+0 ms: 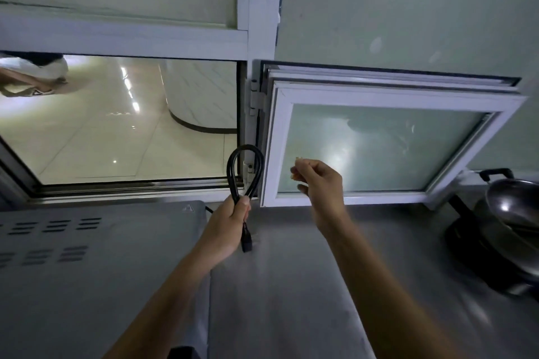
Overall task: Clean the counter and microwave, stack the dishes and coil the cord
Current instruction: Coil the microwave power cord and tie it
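Note:
My left hand [230, 220] is closed around a folded black cord [246, 167]; its loops stick up above my fist and the plug end [246, 237] hangs below it. My right hand [319, 181] is raised to the right of the cord, fingertips pinched on a small yellowish band [296, 167] that is too small to make out clearly. The grey top of the microwave [87, 256], with vent slots, fills the lower left. The steel counter [291, 285] lies under both arms.
A metal wok on a black cooker [507, 230] sits at the right edge. A small frosted window sash [379, 146] swings open behind my right hand. An open serving hatch [116, 125] at the left shows a tiled floor and someone's foot beyond.

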Available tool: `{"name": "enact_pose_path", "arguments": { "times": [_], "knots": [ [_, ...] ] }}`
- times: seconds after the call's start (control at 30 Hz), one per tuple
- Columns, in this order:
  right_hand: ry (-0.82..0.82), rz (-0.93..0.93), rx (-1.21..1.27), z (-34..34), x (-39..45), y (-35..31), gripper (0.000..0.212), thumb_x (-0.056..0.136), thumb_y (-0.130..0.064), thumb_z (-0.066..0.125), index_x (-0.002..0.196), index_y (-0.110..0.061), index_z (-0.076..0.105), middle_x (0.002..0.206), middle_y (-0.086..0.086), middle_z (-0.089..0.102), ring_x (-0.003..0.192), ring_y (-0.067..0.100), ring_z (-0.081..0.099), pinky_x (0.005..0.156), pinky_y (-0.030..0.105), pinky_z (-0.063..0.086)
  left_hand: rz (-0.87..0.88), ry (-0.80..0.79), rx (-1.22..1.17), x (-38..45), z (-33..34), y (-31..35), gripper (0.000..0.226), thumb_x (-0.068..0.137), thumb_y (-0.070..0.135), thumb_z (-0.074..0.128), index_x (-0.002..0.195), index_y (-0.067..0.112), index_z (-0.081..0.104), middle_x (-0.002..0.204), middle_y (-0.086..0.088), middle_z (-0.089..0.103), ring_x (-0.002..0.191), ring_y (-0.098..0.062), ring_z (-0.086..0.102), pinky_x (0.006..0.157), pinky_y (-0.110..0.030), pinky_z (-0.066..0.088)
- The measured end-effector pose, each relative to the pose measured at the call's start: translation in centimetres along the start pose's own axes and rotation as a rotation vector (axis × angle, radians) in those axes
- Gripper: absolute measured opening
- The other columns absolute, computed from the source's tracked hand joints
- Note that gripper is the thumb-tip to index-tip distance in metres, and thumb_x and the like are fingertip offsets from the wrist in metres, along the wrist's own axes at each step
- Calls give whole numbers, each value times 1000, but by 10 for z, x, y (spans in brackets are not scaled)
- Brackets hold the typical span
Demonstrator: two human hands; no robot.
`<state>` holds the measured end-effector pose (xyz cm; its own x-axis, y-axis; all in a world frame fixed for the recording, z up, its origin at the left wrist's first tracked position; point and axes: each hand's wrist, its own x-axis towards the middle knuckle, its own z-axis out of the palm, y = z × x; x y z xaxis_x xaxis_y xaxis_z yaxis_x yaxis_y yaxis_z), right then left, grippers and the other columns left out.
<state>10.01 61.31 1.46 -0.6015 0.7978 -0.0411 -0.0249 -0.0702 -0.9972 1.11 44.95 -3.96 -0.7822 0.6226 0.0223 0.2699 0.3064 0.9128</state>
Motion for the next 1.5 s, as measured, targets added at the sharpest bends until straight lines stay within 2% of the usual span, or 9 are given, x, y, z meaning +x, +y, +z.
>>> {"name": "enact_pose_path", "arguments": {
  "times": [0.07,0.17,0.3,0.43,0.8,0.9,1.13,1.3,1.5],
  "knots": [
    [-7,68,79,-12,-11,14,12,92,-24,69,86,-14,69,85,3,73,82,12,67,76,30,48,-6,-34,53,-8,7,-4,36,107,32,35,74,18,41,64,5,40,59,-12,38,56,-22,31],
    [-21,126,175,-27,-23,31,11,93,-23,68,86,-15,67,88,5,73,85,15,66,79,31,45,-11,-68,82,-15,19,-15,35,106,32,37,74,19,42,64,7,41,58,-11,39,61,-31,32],
    [-7,170,253,-40,-31,43,11,92,-21,68,83,-14,67,86,7,71,83,17,65,79,29,45,-18,-127,142,-17,31,-24,33,106,36,36,76,22,43,65,10,43,53,-2,40,59,-29,33],
    [-13,194,320,-49,-34,47,15,94,-24,66,80,-17,64,89,3,72,84,12,66,82,30,44,-13,-152,205,-17,39,-26,32,106,35,37,78,23,45,69,10,48,61,-4,45,60,-27,33],
    [19,128,458,-58,-28,70,10,94,-15,65,85,-12,63,81,10,69,83,18,67,71,23,46,-40,-194,262,-19,56,-50,32,105,35,38,77,21,46,66,9,47,55,-3,43,60,-32,35],
    [-9,88,447,-60,-30,77,8,95,-14,63,87,-12,63,85,14,70,87,21,69,66,22,45,-45,-220,265,-16,61,-53,32,105,39,38,79,23,47,69,7,49,59,-9,45,64,-35,37],
    [19,55,494,-68,-28,87,4,96,-12,61,94,-10,63,96,14,73,86,23,67,65,27,36,-73,-223,260,-14,71,-55,31,105,39,38,79,27,48,71,6,53,56,-1,51,62,-28,38],
    [62,80,510,-73,-30,88,2,95,-11,63,96,-9,63,93,11,73,87,21,68,66,26,37,-74,-237,295,-17,69,-62,32,104,43,37,80,26,49,72,4,54,64,-14,51,66,-35,41],
    [50,95,482,-73,-36,89,4,89,-8,69,91,-10,66,86,9,72,91,21,64,75,30,39,-73,-237,299,-17,68,-59,32,104,43,37,80,26,49,73,3,54,65,-15,50,67,-36,41]
  ]
}}
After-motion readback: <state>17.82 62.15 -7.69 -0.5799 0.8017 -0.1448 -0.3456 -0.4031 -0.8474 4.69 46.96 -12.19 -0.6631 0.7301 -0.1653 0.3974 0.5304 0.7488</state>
